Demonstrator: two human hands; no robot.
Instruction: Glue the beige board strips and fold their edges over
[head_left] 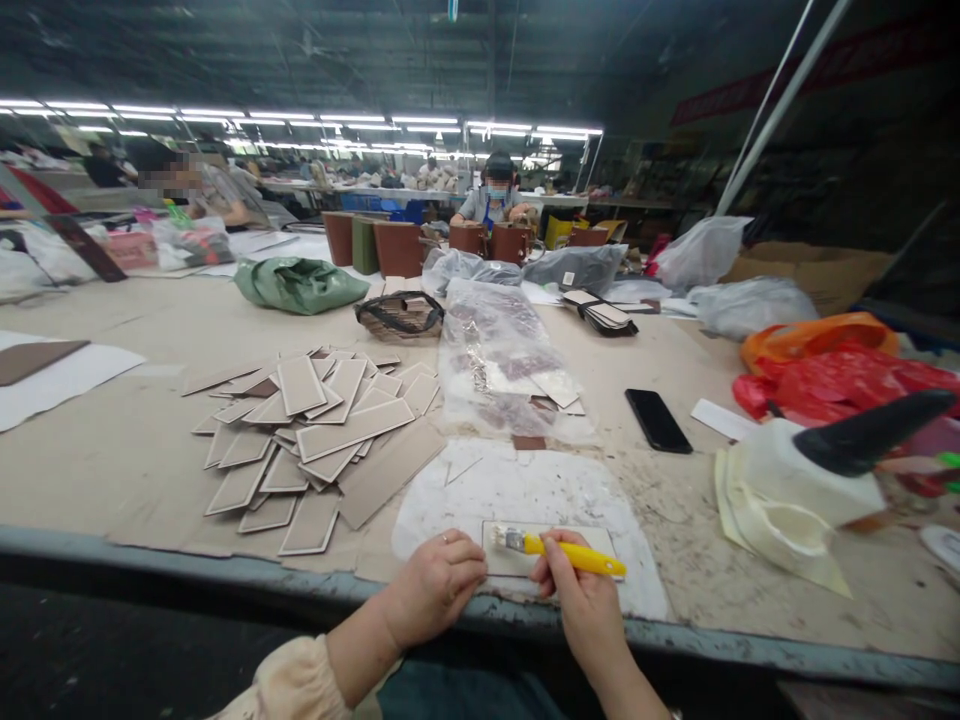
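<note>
My right hand (pixel 581 590) is closed around the yellow handle of a paintbrush (pixel 574 553). The brush's bristles rest on the left part of a pale rectangular panel (pixel 551 560) with a dark outline. This panel lies on a stained white sheet (pixel 442 500) at the front edge of the table. My left hand (pixel 442 577) is closed at the panel's left end, its fingers curled against that edge; the fingertips are partly hidden. Left of the sheet, a loose pile of similar beige panels (pixel 352 420) with light borders is spread over the table.
A white container with a cut opening (pixel 795 490) stands at the right, near a black phone (pixel 658 420) and red plastic bags (pixel 847 370). A clear plastic bag (pixel 502 350) lies behind the sheet. Across the table a person (pixel 487 195) works near brown bag pieces (pixel 397 247).
</note>
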